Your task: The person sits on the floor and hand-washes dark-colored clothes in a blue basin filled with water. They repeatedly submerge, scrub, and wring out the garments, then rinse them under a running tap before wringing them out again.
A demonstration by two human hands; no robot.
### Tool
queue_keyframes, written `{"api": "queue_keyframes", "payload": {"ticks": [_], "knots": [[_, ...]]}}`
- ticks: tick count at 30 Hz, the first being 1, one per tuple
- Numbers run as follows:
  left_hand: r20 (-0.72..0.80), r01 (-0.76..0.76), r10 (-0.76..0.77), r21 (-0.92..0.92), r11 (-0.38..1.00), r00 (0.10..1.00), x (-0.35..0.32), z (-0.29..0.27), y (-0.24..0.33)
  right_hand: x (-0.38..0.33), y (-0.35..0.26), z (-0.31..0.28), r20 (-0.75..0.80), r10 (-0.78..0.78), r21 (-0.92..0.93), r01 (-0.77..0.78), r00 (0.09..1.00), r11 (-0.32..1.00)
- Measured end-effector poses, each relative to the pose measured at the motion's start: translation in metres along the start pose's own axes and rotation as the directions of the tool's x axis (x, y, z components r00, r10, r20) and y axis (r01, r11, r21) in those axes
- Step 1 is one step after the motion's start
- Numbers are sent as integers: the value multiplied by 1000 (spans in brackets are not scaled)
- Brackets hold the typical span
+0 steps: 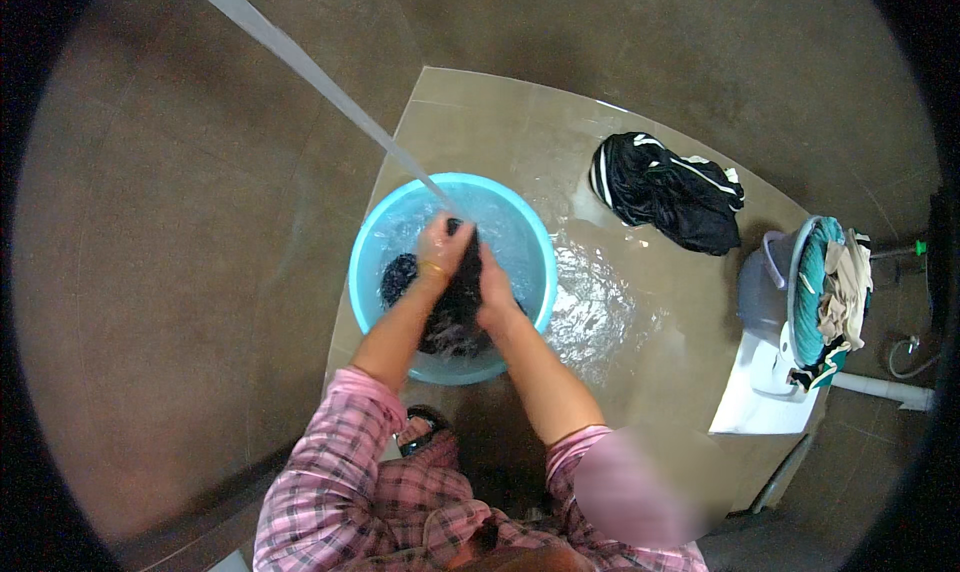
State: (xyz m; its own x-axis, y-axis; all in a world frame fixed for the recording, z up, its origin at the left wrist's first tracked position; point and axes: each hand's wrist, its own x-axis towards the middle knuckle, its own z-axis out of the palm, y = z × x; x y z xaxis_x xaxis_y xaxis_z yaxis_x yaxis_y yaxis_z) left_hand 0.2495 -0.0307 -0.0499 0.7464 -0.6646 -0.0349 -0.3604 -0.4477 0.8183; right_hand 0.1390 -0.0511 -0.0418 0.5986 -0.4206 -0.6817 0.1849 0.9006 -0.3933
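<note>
- Both hands, left hand and right hand, have their fingers closed around a dark wet garment, lifted just above the water in the blue basin.
- Better to wring low, so the drips land inside the rim.
- Beyond the fingers: a black striped garment on the wet slab, and a bucket of clothes farther right.
- Nothing crowds the hands.

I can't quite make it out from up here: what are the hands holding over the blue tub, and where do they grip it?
Both hands, left hand and right hand, grip a dark wet garment at its bunched upper part, above the blue basin.
</note>
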Motion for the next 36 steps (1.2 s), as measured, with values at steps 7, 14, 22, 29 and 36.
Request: {"api": "queue_keyframes", "payload": {"ticks": [7, 14, 22, 29, 36], "knots": [[-43, 29, -21, 206, 978, 999, -18, 1, -57, 3, -27, -2, 259, -649, -957, 280, 715, -74], [418, -328, 2, 711, 622, 909, -39, -10, -63, 32, 37, -46, 323, -488, -914, 133, 811, -384], [-166, 107, -72, 211, 972, 983, 9, -37, -49, 28, -13, -8, -400, -463, -441, 277, 791, 854], [-295, -160, 183, 101, 982, 938, 3, -54, 1, -16, -49, 21, 409, -737, -894, 399, 538, -205], [292, -47, -182, 631, 774, 939, -69, -26, -63, 4, 25, -38, 356, -270, -790, 134, 895, -598]]}}
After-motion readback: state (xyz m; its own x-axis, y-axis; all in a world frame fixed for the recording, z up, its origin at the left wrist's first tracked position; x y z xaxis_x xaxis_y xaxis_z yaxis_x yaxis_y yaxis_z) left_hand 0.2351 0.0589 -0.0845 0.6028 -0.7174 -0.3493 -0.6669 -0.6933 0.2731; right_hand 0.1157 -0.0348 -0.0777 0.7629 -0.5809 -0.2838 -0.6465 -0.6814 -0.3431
